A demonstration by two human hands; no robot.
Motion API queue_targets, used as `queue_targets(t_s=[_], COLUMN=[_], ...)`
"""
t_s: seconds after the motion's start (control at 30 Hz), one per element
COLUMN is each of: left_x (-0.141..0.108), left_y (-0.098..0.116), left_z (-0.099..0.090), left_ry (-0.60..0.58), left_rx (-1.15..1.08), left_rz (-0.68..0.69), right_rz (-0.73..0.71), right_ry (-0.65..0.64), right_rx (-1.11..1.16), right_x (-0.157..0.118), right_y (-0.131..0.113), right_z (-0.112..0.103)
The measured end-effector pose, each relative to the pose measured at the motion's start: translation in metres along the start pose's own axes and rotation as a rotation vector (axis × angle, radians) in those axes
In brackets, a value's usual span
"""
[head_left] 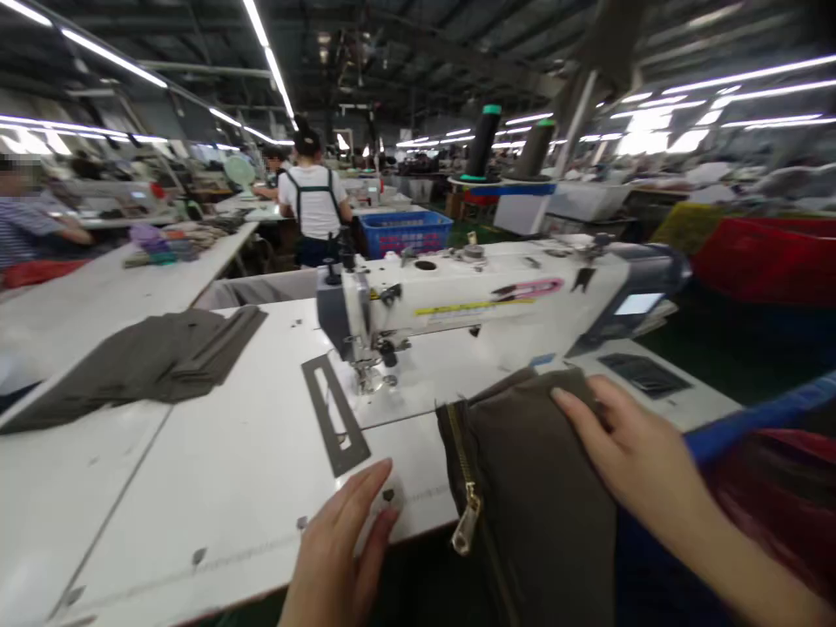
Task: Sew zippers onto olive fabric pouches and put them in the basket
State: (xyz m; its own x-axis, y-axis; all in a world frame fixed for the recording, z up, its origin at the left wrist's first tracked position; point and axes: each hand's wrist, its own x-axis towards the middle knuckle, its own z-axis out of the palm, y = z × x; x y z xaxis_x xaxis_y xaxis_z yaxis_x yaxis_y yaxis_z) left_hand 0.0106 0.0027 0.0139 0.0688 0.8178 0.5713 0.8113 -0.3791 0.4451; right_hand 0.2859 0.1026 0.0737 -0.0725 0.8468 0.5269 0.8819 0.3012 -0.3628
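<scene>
My right hand (pixel 617 427) grips the upper edge of a dark olive trouser piece (pixel 542 461), thumb on top and fingers behind the cloth. The piece hangs over the table's front edge. Along its left side runs a brass zipper (pixel 462 448), with a metal pull (pixel 466 527) dangling from its slider. My left hand (pixel 349 540) is just above the table edge, left of the cloth and apart from it, thumb and fingers spread with nothing between them. Beyond it lies a grey slotted template (pixel 334 416), beside the needle area of a white sewing machine (pixel 457 296).
Folded dark cloth (pixel 176 353) lies on the table's left. Pink-handled thread snips (pixel 529 289) rest on the machine. Two thread cones (pixel 482 144) stand behind it. A blue crate (pixel 405 233) and a person in a white shirt (pixel 312 200) are farther back; a red container (pixel 767 261) is right.
</scene>
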Motion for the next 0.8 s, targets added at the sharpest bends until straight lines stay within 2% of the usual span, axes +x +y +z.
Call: queue_targets(t_s=[0.07, 0.13, 0.23, 0.3, 0.37, 0.47, 0.53, 0.63, 0.8], left_x=[-0.009, -0.014, -0.014, -0.006, 0.01, 0.04, 0.058, 0.072, 0.077], left_y=[-0.001, -0.005, -0.011, -0.013, -0.011, -0.006, -0.004, -0.002, -0.009], left_z=[-0.007, -0.016, -0.029, -0.034, -0.032, -0.022, -0.013, -0.005, -0.003], left_ry=[-0.002, 0.03, 0.052, -0.014, -0.138, -0.343, -0.432, -0.525, -0.588], left_rx=[-0.038, -0.072, -0.018, 0.077, 0.17, 0.276, 0.314, 0.324, 0.329], left_rz=[-0.105, -0.186, -0.178, -0.072, 0.087, 0.297, 0.388, 0.477, 0.612], right_rz=[-0.066, -0.148, -0.283, -0.347, -0.34, -0.219, -0.099, 0.066, 0.2], right_ry=[-0.096, -0.119, -0.054, -0.036, -0.082, -0.253, -0.39, -0.525, -0.647], right_rx=[0.065, -0.03, -0.15, -0.12, -0.038, 0.169, 0.348, 0.523, 0.66], right_x=[0.006, 0.005, 0.002, 0.005, 0.01, 0.022, 0.028, 0.034, 0.037], right_y=[-0.02, -0.031, -0.033, -0.033, -0.035, -0.039, -0.038, -0.03, -0.015], right_z=[0.049, 0.089, 0.117, 0.118, 0.112, 0.102, 0.101, 0.107, 0.119])
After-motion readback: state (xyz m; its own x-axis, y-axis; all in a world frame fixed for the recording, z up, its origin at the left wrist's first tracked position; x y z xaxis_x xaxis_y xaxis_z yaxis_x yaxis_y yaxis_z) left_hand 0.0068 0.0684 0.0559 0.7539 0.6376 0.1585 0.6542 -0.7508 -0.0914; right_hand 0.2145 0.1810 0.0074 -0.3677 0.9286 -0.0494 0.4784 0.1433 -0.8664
